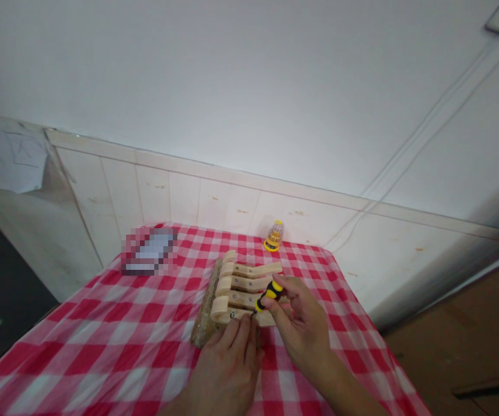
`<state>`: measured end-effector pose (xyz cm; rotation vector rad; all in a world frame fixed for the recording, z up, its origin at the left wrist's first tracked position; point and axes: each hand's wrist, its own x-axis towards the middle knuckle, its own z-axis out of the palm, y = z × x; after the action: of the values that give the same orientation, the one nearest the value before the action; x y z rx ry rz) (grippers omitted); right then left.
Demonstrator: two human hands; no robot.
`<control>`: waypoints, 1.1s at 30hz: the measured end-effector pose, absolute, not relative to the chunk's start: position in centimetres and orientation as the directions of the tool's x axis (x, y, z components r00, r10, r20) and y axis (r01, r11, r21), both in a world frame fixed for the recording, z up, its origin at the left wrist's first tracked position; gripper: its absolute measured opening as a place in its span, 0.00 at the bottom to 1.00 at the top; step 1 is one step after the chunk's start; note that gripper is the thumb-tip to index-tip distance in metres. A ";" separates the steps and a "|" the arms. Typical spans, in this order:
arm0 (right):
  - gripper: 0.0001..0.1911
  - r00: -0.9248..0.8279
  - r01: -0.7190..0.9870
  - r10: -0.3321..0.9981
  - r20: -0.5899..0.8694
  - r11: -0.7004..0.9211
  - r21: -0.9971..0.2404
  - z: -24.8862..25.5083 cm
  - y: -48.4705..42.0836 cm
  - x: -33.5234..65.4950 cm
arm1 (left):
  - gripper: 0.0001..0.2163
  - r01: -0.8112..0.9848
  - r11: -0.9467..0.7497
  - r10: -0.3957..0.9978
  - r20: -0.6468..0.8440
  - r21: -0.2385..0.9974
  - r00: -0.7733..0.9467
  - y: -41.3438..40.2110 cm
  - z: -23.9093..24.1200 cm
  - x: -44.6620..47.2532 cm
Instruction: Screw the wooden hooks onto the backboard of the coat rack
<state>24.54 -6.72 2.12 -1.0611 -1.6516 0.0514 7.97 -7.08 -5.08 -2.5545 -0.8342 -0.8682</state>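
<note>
In the middle of the table sits a set of pale, curved wooden pieces [244, 283] side by side on a board, with screw heads showing along them. My right hand [305, 323] grips a yellow and black screwdriver [270, 293], tilted with its tip down at the nearest wooden piece [225, 315]. Close together, the fingers of my left hand [229, 364] press on that same piece beside the screwdriver's tip. Whether a small screw sits between those fingertips cannot be made out. A rough, brownish block or wrapped edge [206, 318] runs along the left side of the set.
A clear and yellow bit holder [274, 236] stands at the back of the table near the wall. To the left lies a pixelated flat object [149, 251]. A red and white checked cloth [145, 346] covers the table; white panelling [214, 202] rises behind it.
</note>
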 end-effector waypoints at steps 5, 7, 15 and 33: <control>0.16 0.071 0.582 0.626 0.777 0.607 -0.542 1.7 -6.4 24.5 | 0.14 0.613 -0.785 0.446 0.601 -0.092 0.663 -7.0 -5.0 8.0; 0.16 0.099 0.567 0.646 0.757 0.588 -0.577 1.6 -6.4 24.6 | 0.14 0.613 -0.785 0.448 0.602 -0.088 0.661 -7.0 -5.1 8.0; 0.20 -0.014 0.552 0.715 0.699 0.589 -0.591 1.5 -7.2 24.6 | 0.13 0.612 -0.786 0.447 0.598 -0.092 0.665 -7.0 -5.1 7.9; 0.20 0.051 0.584 0.629 0.776 0.611 -0.534 1.0 -6.6 24.9 | 0.13 0.613 -0.784 0.459 0.572 -0.099 0.680 -7.1 -5.1 7.9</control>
<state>24.92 -6.60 1.00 -1.0315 -1.6127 0.0455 7.85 -7.14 -5.13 -2.6107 -0.8542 -0.7768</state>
